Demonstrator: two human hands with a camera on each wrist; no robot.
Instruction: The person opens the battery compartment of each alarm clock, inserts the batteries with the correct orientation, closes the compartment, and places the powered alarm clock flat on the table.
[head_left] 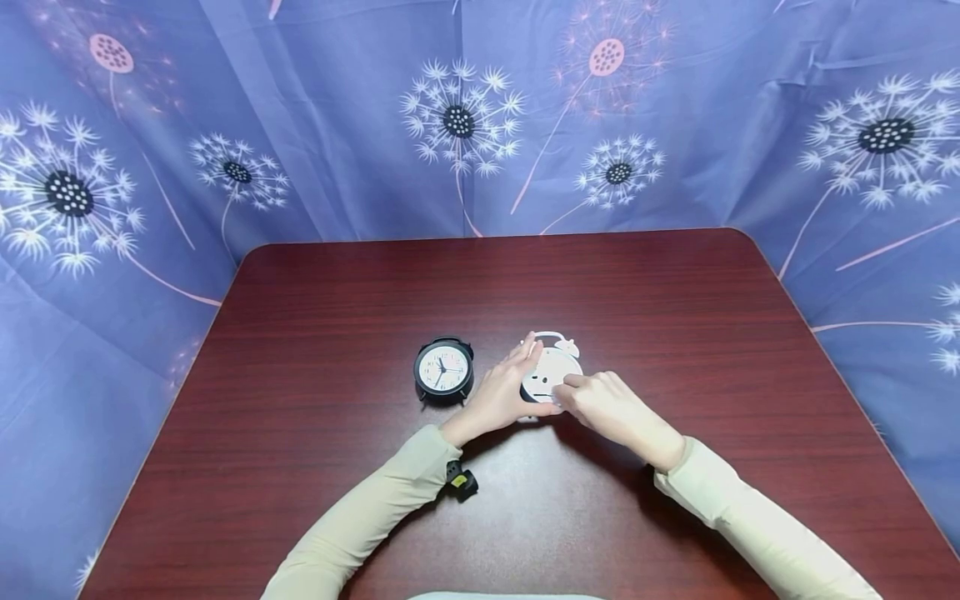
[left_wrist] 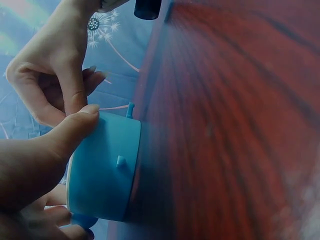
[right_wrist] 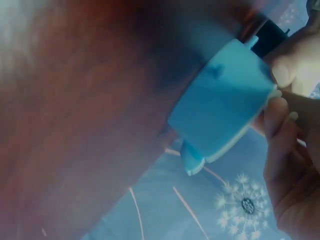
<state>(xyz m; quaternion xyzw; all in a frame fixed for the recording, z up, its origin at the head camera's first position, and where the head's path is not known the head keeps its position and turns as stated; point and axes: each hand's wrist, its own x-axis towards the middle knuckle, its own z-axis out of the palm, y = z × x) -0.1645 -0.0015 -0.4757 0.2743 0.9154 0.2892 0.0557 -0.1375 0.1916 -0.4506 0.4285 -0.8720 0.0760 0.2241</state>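
Observation:
A white twin-bell alarm clock (head_left: 553,367) lies flat on the table, a pale side with small dark marks facing up; its drum-shaped body (left_wrist: 102,165) looks blue in the wrist views. My left hand (head_left: 501,389) holds it from the left, fingers along the far side and thumb on the near rim. At the near right edge, my right hand (head_left: 611,406) has its fingers curled, thumb and forefinger pinching at the rim beside the left thumb. What sits between those fingertips is hidden. Left of the hands is a black alarm clock (head_left: 442,371), dial up.
The dark red wooden table (head_left: 337,292) ends at a blue curtain (head_left: 337,125) with a dandelion print, at the back and both sides. A black device (head_left: 461,481) is strapped at the left wrist. A pale edge (head_left: 502,596) shows at the bottom of the head view.

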